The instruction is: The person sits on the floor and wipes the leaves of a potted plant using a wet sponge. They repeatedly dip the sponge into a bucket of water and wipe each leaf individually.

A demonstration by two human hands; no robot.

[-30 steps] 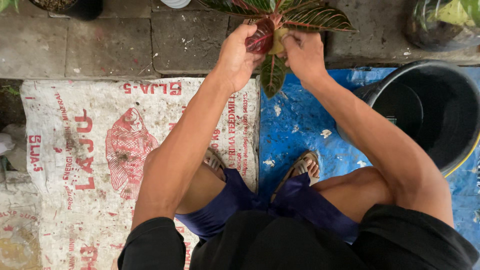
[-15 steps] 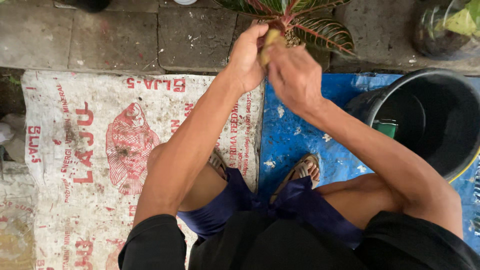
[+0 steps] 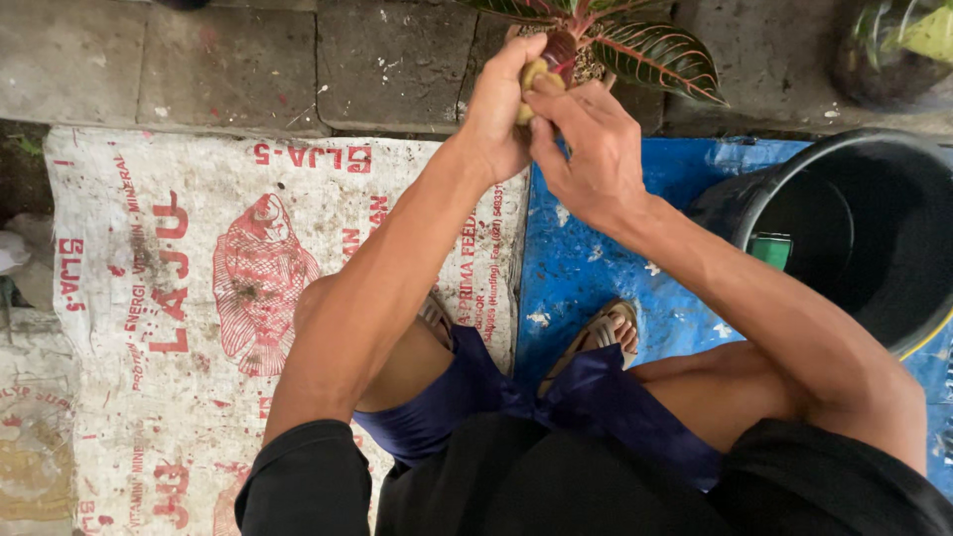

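The setting was an outdoor garden work area. Paving slabs (image 3: 238, 60) formed the ground. Just below them lay a printed feed sack (image 3: 179, 298) and blue tarpaulin (image 3: 586, 258); a black bucket (image 3: 854, 228) stood beside the slabs, near a striped-leaf plant (image 3: 655, 55).

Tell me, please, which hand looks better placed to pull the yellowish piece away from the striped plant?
Probably the right hand: its fingertips pinch the yellowish piece from above, while the left hand steadies it from beneath, beside the striped plant.
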